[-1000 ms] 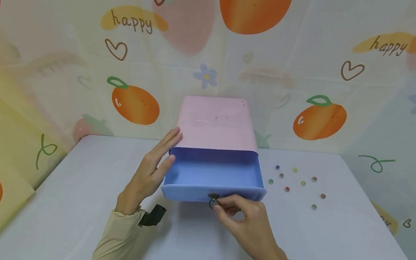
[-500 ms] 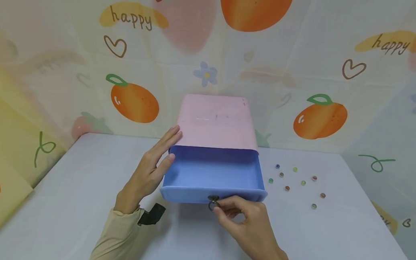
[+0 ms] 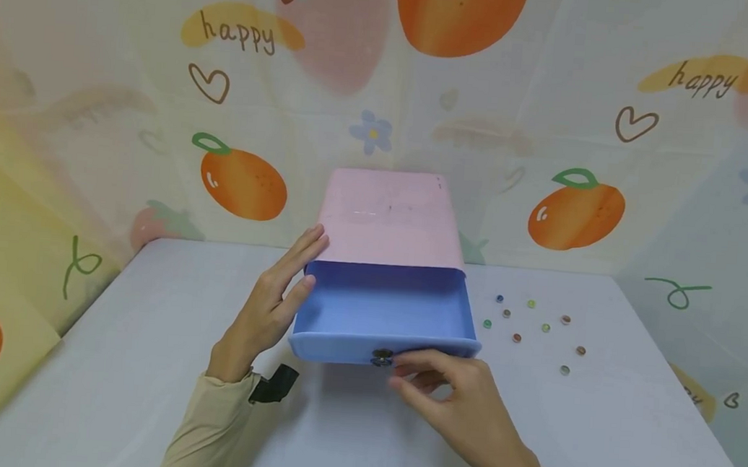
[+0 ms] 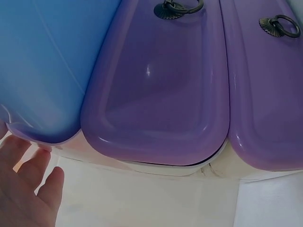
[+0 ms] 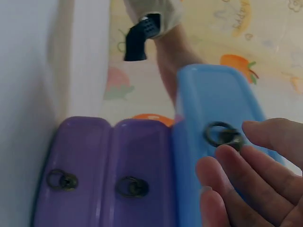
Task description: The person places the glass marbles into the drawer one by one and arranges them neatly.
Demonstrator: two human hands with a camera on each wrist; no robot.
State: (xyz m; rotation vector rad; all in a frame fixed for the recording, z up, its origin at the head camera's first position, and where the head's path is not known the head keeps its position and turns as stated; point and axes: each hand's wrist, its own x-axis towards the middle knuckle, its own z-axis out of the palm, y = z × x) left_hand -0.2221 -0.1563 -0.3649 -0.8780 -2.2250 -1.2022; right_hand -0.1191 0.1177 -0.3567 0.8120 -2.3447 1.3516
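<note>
A small pink drawer cabinet (image 3: 391, 220) stands at the back of the table. Its top blue drawer (image 3: 388, 314) is pulled out, and nothing lies inside. My left hand (image 3: 271, 302) rests with extended fingers against the cabinet's left side. On the drawer's front hangs a dark metal ring pull (image 3: 382, 358). My right hand (image 3: 454, 395) is just right of it, with thumb and fingers parted and the ring free of them. In the right wrist view the fingertips are right beside the ring pull (image 5: 218, 134).
Two purple drawers (image 4: 161, 90) with their own ring pulls sit closed below the blue one. Several small glass beads (image 3: 545, 328) lie scattered on the white table (image 3: 594, 437) to the right. A fruit-patterned cloth (image 3: 488, 97) hangs behind.
My right hand has let go of the ring pull and moved slightly right; the ring has dropped against the drawer front. The left hand stays in place, and the drawer is practically unmoved.
</note>
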